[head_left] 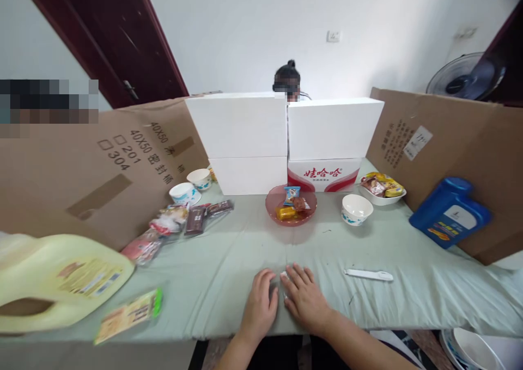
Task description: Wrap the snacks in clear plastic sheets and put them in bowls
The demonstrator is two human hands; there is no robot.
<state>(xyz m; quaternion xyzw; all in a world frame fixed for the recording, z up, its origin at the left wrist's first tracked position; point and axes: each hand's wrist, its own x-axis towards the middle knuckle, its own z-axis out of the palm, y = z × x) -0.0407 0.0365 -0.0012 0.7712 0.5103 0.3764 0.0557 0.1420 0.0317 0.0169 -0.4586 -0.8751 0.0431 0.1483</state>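
Observation:
My left hand (260,302) rests on the green tablecloth near the front edge, fingers loosely bent and thumb apart, holding nothing I can see. Beside it my right hand (304,298) lies palm down with fingers stretched out. A bit of something white (284,274) shows at the right fingertips; most of it is hidden and I cannot tell its kind. Beyond both hands stands a pink glass plate (291,220) with a few wrapped snacks, one in a blue wrapper (291,195) and one in a yellow wrapper (286,213). Right of my hands lies a white utility knife (369,275).
White boxes (249,135) form a wall behind the plate, with cardboard (445,157) at both sides. A bowl (357,210), a dish of snacks (384,200) and a blue bottle (449,212) stand right. Left are a yellow jug (81,283), snack packs (195,220) and cups (184,194).

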